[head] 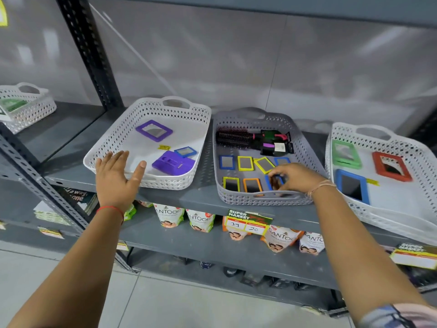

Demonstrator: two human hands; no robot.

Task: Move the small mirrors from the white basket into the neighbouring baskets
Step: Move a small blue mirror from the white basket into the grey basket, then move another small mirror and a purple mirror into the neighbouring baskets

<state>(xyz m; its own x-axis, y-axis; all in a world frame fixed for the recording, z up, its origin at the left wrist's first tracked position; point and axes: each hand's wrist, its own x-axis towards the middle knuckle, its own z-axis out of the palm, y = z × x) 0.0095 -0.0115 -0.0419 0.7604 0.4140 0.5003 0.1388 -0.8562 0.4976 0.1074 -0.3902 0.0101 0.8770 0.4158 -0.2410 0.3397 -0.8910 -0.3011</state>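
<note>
The white basket (111, 138) on the left of the shelf holds a small blue-framed mirror (185, 151), a larger purple-framed mirror (154, 130) and a purple mirror lying face down (173, 163). My left hand (115, 176) rests open on this basket's front rim. Beside it, the grey basket (260, 200) holds several small mirrors with blue, yellow and orange frames, laid in two rows. My right hand (295, 177) is inside the grey basket's front right corner, fingers pinched on a small blue-framed mirror (268, 182), which is partly hidden by them.
Hair brushes (236, 137) lie at the back of the grey basket. A second white basket (387, 218) on the right holds green, red and blue larger mirrors. Another basket (30, 107) stands on the far-left shelf. Pouches and price tags (247, 224) hang below the shelf edge.
</note>
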